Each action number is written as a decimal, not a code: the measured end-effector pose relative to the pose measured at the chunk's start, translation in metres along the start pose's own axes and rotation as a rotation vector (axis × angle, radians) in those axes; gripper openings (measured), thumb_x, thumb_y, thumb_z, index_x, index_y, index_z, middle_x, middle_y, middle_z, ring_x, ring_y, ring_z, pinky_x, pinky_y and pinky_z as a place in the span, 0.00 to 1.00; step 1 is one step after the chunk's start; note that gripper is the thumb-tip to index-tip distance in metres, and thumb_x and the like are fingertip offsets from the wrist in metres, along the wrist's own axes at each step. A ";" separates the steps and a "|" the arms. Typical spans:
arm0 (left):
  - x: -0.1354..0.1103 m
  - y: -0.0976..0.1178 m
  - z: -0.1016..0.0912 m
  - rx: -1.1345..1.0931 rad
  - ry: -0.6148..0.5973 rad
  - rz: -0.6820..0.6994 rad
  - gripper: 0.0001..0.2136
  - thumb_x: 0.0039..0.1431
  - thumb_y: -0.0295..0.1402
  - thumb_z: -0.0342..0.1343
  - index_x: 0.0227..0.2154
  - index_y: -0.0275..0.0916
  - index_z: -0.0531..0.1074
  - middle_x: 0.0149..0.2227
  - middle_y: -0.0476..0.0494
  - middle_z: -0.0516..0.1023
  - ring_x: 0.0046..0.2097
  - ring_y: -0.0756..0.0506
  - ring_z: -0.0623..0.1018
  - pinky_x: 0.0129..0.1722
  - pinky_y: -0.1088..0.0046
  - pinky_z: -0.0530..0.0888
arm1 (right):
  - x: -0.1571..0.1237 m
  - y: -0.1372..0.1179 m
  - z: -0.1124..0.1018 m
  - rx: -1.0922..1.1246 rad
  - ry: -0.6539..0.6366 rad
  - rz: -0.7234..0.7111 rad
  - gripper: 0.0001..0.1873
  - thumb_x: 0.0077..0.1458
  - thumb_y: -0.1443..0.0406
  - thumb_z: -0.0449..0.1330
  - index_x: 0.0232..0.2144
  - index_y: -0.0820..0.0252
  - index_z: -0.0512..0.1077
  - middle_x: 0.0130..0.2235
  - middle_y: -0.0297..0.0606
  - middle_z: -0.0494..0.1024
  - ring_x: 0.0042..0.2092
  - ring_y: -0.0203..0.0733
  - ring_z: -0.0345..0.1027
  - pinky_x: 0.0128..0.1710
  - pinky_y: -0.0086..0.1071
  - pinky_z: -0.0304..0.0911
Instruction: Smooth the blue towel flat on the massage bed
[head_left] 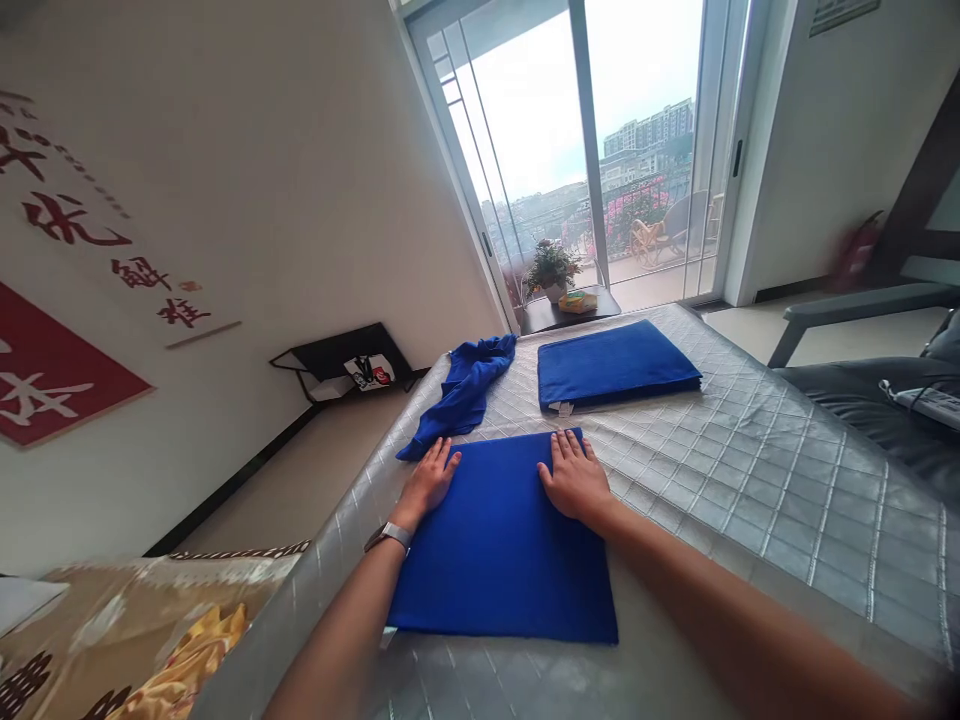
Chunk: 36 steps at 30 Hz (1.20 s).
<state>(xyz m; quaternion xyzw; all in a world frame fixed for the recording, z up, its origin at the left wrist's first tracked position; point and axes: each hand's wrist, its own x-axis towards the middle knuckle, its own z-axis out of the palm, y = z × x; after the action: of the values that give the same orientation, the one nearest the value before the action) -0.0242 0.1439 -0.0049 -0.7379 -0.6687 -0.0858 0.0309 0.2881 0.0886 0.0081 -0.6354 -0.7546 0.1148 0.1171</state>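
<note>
Silver quilting covers a mattress (pixel 739 465), broad enough to bear all the cloth. Under the left grip (pixel 431 478) and right grip (pixel 574 477) lies a square blue cloth (pixel 510 560), pressed near its far corners, probably to keep it flat. Beyond the right grip sits a blue stack (pixel 615 364), seemingly spaced clear; just past the left, a crumpled blue cloth (pixel 471 385). Both grips are unclamped, palms down, fingers extended, forearms (pixel 341 610) reaching forward.

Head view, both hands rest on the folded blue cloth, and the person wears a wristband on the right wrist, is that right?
Not quite: the head view shows the wristband on the wrist of the left hand, not of the right hand. Both hands do rest on the folded blue cloth.
</note>
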 end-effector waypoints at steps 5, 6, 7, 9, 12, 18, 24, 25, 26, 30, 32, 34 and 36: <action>-0.008 0.024 -0.016 0.010 0.170 0.120 0.26 0.70 0.40 0.39 0.64 0.34 0.62 0.68 0.36 0.62 0.68 0.40 0.62 0.67 0.58 0.59 | 0.000 -0.001 0.003 0.017 0.023 -0.001 0.38 0.67 0.54 0.40 0.70 0.75 0.46 0.72 0.49 0.43 0.72 0.49 0.33 0.70 0.45 0.29; -0.008 0.035 -0.017 -0.023 0.171 0.132 0.25 0.70 0.38 0.38 0.64 0.35 0.63 0.67 0.37 0.64 0.68 0.41 0.63 0.67 0.59 0.60 | 0.000 -0.001 0.003 0.020 0.027 -0.002 0.38 0.67 0.54 0.40 0.70 0.75 0.46 0.72 0.49 0.44 0.72 0.49 0.33 0.70 0.45 0.29; -0.008 0.051 -0.017 -0.067 0.158 0.144 0.24 0.70 0.36 0.37 0.63 0.35 0.64 0.66 0.38 0.65 0.67 0.42 0.64 0.67 0.60 0.61 | 0.000 -0.001 0.003 0.024 0.032 -0.003 0.38 0.67 0.54 0.40 0.70 0.75 0.46 0.72 0.49 0.44 0.72 0.49 0.33 0.70 0.46 0.29; -0.009 0.091 -0.012 -0.166 0.110 0.206 0.24 0.70 0.35 0.35 0.63 0.35 0.65 0.65 0.38 0.66 0.67 0.44 0.64 0.67 0.62 0.62 | 0.000 -0.001 0.004 0.027 0.044 -0.003 0.38 0.67 0.54 0.41 0.70 0.76 0.47 0.72 0.50 0.44 0.72 0.50 0.34 0.70 0.46 0.30; -0.013 0.156 0.001 -0.247 0.050 0.437 0.25 0.72 0.39 0.34 0.64 0.35 0.62 0.67 0.38 0.63 0.69 0.44 0.59 0.68 0.59 0.58 | -0.002 0.002 0.003 -0.001 0.042 -0.038 0.36 0.66 0.59 0.43 0.69 0.76 0.47 0.72 0.51 0.44 0.72 0.51 0.33 0.70 0.47 0.30; -0.031 0.196 0.012 -0.264 -0.023 0.314 0.30 0.73 0.45 0.26 0.68 0.36 0.57 0.69 0.36 0.59 0.70 0.43 0.57 0.69 0.55 0.56 | -0.004 0.005 0.002 -0.044 0.021 -0.090 0.36 0.63 0.62 0.46 0.69 0.75 0.48 0.72 0.52 0.43 0.72 0.52 0.33 0.70 0.48 0.33; -0.036 0.143 0.006 -0.085 -0.110 0.255 0.34 0.71 0.52 0.26 0.69 0.36 0.53 0.71 0.38 0.52 0.72 0.41 0.51 0.70 0.54 0.50 | -0.002 0.000 0.001 0.028 0.068 -0.028 0.35 0.66 0.59 0.41 0.69 0.77 0.49 0.71 0.52 0.46 0.72 0.50 0.36 0.70 0.46 0.33; -0.035 0.131 0.005 -0.066 -0.116 0.224 0.34 0.71 0.52 0.26 0.69 0.37 0.52 0.71 0.39 0.51 0.72 0.41 0.50 0.70 0.54 0.50 | -0.002 0.000 0.002 0.035 0.071 -0.021 0.35 0.67 0.58 0.41 0.69 0.77 0.49 0.71 0.52 0.46 0.72 0.50 0.36 0.70 0.46 0.32; -0.034 0.117 0.004 -0.049 -0.123 0.190 0.34 0.70 0.53 0.26 0.70 0.37 0.50 0.72 0.40 0.50 0.72 0.41 0.50 0.70 0.54 0.49 | -0.002 0.000 0.002 0.038 0.070 -0.019 0.36 0.67 0.58 0.41 0.69 0.77 0.49 0.71 0.52 0.46 0.72 0.50 0.36 0.70 0.46 0.32; -0.033 0.055 0.002 -0.003 -0.154 0.072 0.35 0.70 0.54 0.26 0.71 0.37 0.47 0.72 0.40 0.47 0.72 0.41 0.48 0.70 0.55 0.48 | -0.001 0.001 0.004 0.025 0.065 -0.022 0.35 0.67 0.58 0.41 0.69 0.77 0.48 0.71 0.51 0.46 0.72 0.51 0.36 0.70 0.46 0.31; -0.035 0.029 0.002 0.010 -0.144 0.026 0.35 0.70 0.54 0.25 0.71 0.37 0.47 0.72 0.39 0.48 0.72 0.41 0.49 0.69 0.54 0.50 | 0.000 0.001 0.005 0.012 0.069 -0.022 0.35 0.67 0.58 0.41 0.69 0.76 0.48 0.71 0.51 0.46 0.72 0.51 0.36 0.70 0.47 0.32; -0.036 0.013 0.003 0.016 -0.121 -0.004 0.35 0.69 0.54 0.26 0.70 0.36 0.48 0.72 0.39 0.48 0.72 0.40 0.50 0.69 0.55 0.51 | 0.000 0.002 0.007 -0.003 0.074 -0.021 0.35 0.67 0.58 0.41 0.69 0.76 0.49 0.71 0.51 0.46 0.72 0.51 0.36 0.70 0.46 0.32; -0.037 0.007 0.004 0.012 -0.112 -0.011 0.35 0.70 0.54 0.27 0.70 0.36 0.48 0.72 0.38 0.48 0.72 0.40 0.49 0.69 0.55 0.50 | 0.001 0.002 0.008 -0.022 0.077 -0.019 0.35 0.67 0.58 0.40 0.69 0.75 0.49 0.71 0.50 0.46 0.72 0.50 0.36 0.70 0.46 0.32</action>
<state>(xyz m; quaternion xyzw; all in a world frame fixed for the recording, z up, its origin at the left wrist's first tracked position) -0.0202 0.1075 -0.0145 -0.7377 -0.6739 -0.0406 -0.0025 0.2874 0.0895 0.0002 -0.6333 -0.7567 0.0810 0.1402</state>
